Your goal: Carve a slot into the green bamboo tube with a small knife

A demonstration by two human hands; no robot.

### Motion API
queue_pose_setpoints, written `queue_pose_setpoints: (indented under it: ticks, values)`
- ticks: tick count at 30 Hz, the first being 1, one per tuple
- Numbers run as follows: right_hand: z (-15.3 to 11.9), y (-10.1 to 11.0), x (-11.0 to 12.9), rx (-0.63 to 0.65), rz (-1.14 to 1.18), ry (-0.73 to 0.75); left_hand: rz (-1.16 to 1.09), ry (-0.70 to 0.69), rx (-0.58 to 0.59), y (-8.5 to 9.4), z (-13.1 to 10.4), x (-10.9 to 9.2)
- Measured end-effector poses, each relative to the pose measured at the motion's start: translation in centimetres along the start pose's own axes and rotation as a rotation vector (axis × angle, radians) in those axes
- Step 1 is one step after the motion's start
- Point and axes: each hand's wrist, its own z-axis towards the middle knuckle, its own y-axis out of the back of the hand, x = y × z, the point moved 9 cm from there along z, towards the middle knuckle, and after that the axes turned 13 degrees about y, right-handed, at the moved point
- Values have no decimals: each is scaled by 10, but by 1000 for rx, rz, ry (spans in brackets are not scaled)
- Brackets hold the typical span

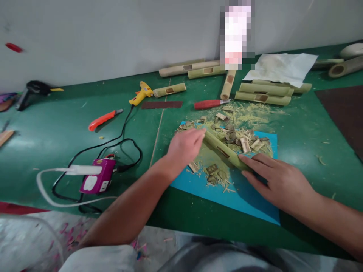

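A green bamboo tube (222, 147) with a rectangular slot cut in its side slants across the middle of the view. My left hand (185, 146) is closed around its upper left end. At the lower right end, my right hand (270, 175) grips it between thumb and fingers. Under the tube lies a blue sheet (255, 206) strewn with bamboo chips (236, 138) and shavings. A smaller heap of shavings (217, 175) sits just below the tube. Beyond the chips rests a red-handled knife (208, 104).
Several slotted bamboo tubes (262, 98) lie along the back, some beside a white paper (280, 70). To the left are a yellow glue gun (141, 93), an orange utility knife (104, 120) and a magenta power adapter (98, 175) with looping cords. A dark strip (161, 105) lies behind.
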Motion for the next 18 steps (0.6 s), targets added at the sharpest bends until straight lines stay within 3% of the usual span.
queue_pose_setpoints:
  ticks: [4, 6, 10, 12, 15, 18]
  values:
    - [1, 1, 1, -12, -10, 15, -1, -158, 154, -17, -15, -27]
    - [1, 1, 0, -14, -15, 9, -2, -152, 117, -14, -13, -23]
    - [2, 0, 0, -7, -24, 5, -11, 12, -48, 2, 2, 5]
    - [2, -1, 0, -6, -24, 6, -35, -28, -12, -1, -1, -2]
    - [0, -2, -1, -6, -15, 0, -71, -142, 133, -15, -11, -24]
    - [-1, -1, -1, -7, -14, -9, -62, -91, 86, -12, -7, -16]
